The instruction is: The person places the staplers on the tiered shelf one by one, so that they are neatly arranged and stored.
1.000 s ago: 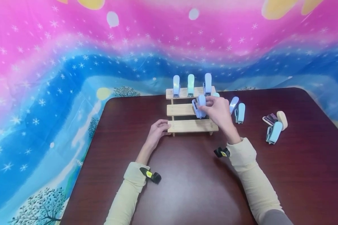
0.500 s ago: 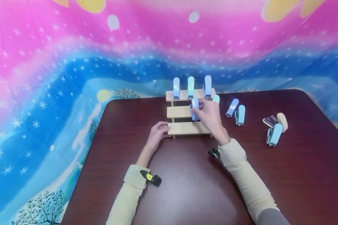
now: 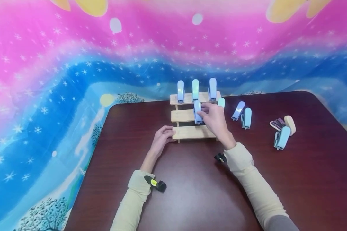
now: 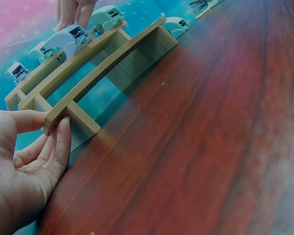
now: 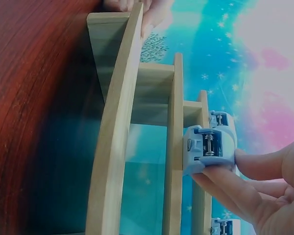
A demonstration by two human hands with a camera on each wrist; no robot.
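My right hand pinches a pale blue stapler by its sides at the middle tier of a three-tier wooden rack. In the right wrist view the stapler's base meets that tier's board, front end outward. Another stapler, mint green, shows partly behind the hand, at the tier's right end. On the top tier stand a pale blue stapler, a light green stapler and a lavender stapler. My left hand grips the lowest board's left end, thumb above and fingers beneath.
To the rack's right on the dark wooden table lie a lavender stapler and a mint stapler. Farther right another mint stapler lies against a cream stapler, beside a dark-topped piece. A patterned cloth hangs behind.
My right hand has moved left and slightly down with the pale blue stapler, bringing it to the middle board, then a little further left. The left hand has kept its hold on the rack.
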